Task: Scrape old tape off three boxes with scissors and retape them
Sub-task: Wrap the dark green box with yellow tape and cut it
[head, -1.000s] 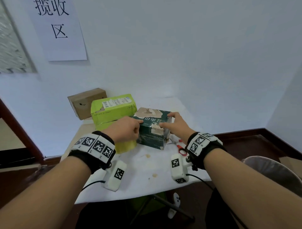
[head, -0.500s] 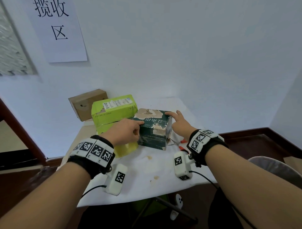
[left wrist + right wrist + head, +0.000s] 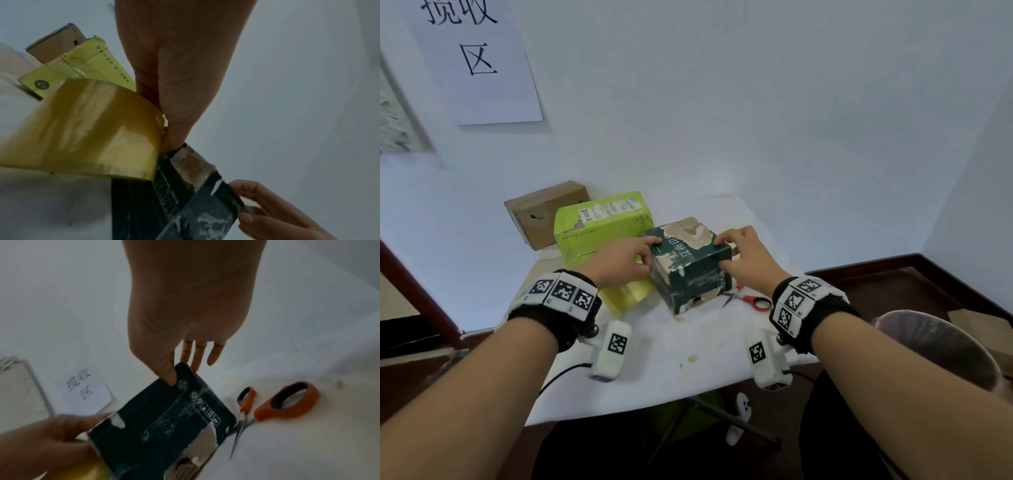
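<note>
Steadying the dark box [image 3: 690,270] for retaping, the left hand [image 3: 619,262] and right hand [image 3: 748,257] grip its opposite sides, scissors [image 3: 751,299] lying beside it.

Pale blue walls [image 3: 756,102], a paper sign [image 3: 479,61], dark wooden floor [image 3: 893,284].

Likely parcel collection room, wall sign [image 3: 479,58], worn boxes [image 3: 602,222]
</note>
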A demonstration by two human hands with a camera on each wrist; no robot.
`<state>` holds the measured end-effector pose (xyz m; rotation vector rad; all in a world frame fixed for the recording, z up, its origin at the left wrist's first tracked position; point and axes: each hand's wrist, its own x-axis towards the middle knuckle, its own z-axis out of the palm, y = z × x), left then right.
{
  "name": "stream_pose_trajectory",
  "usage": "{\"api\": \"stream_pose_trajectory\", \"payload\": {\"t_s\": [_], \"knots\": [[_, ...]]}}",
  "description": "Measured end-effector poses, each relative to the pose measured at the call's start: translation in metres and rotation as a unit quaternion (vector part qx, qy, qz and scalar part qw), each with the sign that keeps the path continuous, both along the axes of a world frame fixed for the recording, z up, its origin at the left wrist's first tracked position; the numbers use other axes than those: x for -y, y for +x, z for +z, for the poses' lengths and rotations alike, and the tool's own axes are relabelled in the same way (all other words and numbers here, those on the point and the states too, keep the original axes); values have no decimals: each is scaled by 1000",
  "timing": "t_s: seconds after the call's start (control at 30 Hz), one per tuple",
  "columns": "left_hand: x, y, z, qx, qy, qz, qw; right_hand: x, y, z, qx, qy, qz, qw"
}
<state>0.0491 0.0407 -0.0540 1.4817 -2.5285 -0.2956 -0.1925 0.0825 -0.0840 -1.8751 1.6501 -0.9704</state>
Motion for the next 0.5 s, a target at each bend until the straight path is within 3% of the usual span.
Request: {"api": "stream_pose_trajectory", "payload": {"t_s": [0.17,0.3,0.43,0.5], "knots": [[-2,-3,0,0,-31,2,1000,-3,15,15,-157,-51,70,984],[-12,-1,-1,-22,-33,-9,999,2,36,16,-138,-39,126,982],[-18,4,-3,-26,0,-16,1000,9,45,13,-192,-42,120,973],[-15,5,-4,-18,9,-11,1000,10,43,14,-170,-39,124,977]]}}
